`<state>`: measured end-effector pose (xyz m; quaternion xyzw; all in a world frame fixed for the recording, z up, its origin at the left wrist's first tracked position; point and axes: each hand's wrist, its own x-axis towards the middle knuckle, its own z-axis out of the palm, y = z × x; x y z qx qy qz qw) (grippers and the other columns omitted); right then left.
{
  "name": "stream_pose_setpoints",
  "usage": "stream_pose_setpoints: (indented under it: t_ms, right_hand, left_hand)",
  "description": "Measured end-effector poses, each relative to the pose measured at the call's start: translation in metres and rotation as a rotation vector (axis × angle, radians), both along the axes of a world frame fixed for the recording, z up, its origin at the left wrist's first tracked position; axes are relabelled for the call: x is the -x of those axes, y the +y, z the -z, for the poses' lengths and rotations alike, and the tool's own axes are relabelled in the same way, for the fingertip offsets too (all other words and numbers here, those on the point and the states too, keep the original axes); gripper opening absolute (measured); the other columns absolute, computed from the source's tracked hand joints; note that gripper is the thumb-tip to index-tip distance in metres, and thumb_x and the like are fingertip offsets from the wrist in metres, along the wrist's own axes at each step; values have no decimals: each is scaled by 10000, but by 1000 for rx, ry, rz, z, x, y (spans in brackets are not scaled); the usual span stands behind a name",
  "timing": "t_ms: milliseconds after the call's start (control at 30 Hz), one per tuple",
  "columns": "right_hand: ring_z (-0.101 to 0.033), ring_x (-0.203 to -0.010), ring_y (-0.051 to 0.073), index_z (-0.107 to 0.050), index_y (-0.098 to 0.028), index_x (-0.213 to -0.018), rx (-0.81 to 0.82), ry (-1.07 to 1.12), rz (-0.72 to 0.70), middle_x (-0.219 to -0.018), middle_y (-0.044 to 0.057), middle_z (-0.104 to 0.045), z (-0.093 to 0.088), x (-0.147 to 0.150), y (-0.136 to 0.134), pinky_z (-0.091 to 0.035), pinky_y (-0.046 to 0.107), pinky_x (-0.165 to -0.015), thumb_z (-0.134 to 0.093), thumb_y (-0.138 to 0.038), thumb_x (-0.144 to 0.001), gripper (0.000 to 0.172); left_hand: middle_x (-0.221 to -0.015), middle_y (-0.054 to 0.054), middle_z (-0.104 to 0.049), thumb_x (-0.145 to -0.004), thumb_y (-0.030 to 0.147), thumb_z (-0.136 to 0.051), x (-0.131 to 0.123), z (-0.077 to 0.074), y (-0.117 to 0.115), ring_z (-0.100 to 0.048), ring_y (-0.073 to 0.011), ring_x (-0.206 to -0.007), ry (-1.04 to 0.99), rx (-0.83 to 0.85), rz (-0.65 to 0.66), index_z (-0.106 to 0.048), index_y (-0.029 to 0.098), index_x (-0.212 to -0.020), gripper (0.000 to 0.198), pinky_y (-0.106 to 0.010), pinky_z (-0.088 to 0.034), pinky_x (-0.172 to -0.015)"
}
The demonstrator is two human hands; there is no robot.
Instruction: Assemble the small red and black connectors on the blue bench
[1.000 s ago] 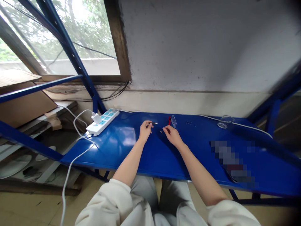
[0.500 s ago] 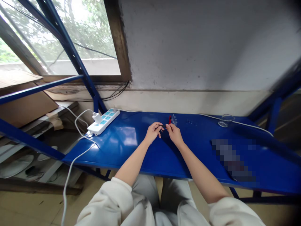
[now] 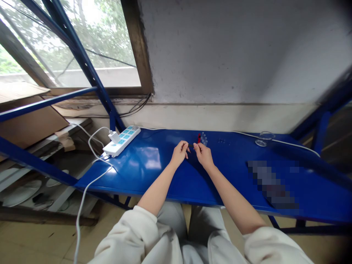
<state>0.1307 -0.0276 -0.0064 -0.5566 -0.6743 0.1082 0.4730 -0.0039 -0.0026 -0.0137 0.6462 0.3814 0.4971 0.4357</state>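
Observation:
Over the middle of the blue table (image 3: 132,179), both my hands pinch a small dark, thin piece (image 3: 190,145) that spans the gap between them. My left hand (image 3: 180,152) is closed on its left end, thumb and index finger together. At the other end my right hand (image 3: 203,153) grips with thumb and forefinger. The piece is too small to name, and its ends are hidden by my fingers. Just beyond my right hand lie a red item (image 3: 199,136) and several small clear tube-like pieces (image 3: 204,138), partly covered by that hand.
A white power strip (image 3: 121,142) with a plug and cable lies at the table's left. Small clear bits (image 3: 221,140) are right of my hands. Farther right are a clear round dish (image 3: 261,143) and a blurred-out dark object (image 3: 271,185). Blue frame posts (image 3: 101,99) rise at the sides.
My left hand has closed from looser, spread fingers to a pinch on the dark piece. The right hand stays nearly in place.

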Motion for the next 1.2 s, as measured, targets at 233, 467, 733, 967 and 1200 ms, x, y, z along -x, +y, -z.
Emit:
stream_pose_setpoints:
  t_ms: [233, 467, 733, 967, 1200]
  right_hand:
    - [-504, -495, 107, -542, -178, -658, 11, -15, -43, -571, 17, -576, -3, 1, -2, -339, 203, -511, -329, -456, -858, 402]
    - [-501, -480, 103, -543, -181, -674, 39, 0, -100, -564, 10, -576, -3, 2, -1, -347, 200, -508, -341, -447, -856, 380]
    - [-544, -561, 120, -546, -188, -792, 22, -81, -124, -664, 23, -609, 0, 1, 0, -363, 208, -543, -341, -390, -864, 297]
    - [-580, -680, 148, -525, -204, -962, 76, -125, -95, -854, 47, -633, 2, -3, 2, -399, 239, -610, -397, -326, -837, 217]
    - [-582, -750, 159, -567, -183, -974, -3, -126, -85, -929, 80, -624, 10, -9, 9, -425, 261, -683, -394, -320, -838, 259]
  left_hand:
    - [-503, 51, -425, -842, 486, -327, 3, -1, -4, -406, -45, -375, 92, -18, -91, -405, 168, -610, 402, -181, -334, -427]
    - [-429, 50, -378, -800, 566, -334, 0, 0, -1, -378, -56, -338, -4, 102, -122, -389, 167, -543, 477, -195, -299, -391]
    - [-379, 47, -379, -766, 572, -403, 3, 1, 3, -354, -50, -303, -91, 185, -118, -385, 161, -487, 498, -192, -278, -367]
    - [-450, 21, -477, -766, 559, -419, 7, -2, 5, -398, -43, -315, -124, 157, -154, -471, 139, -535, 482, -181, -279, -350]
    - [-613, 3, -586, -707, 445, -572, 7, -2, 6, -452, -43, -358, -116, 94, 13, -593, 132, -876, 357, -167, -300, -343]
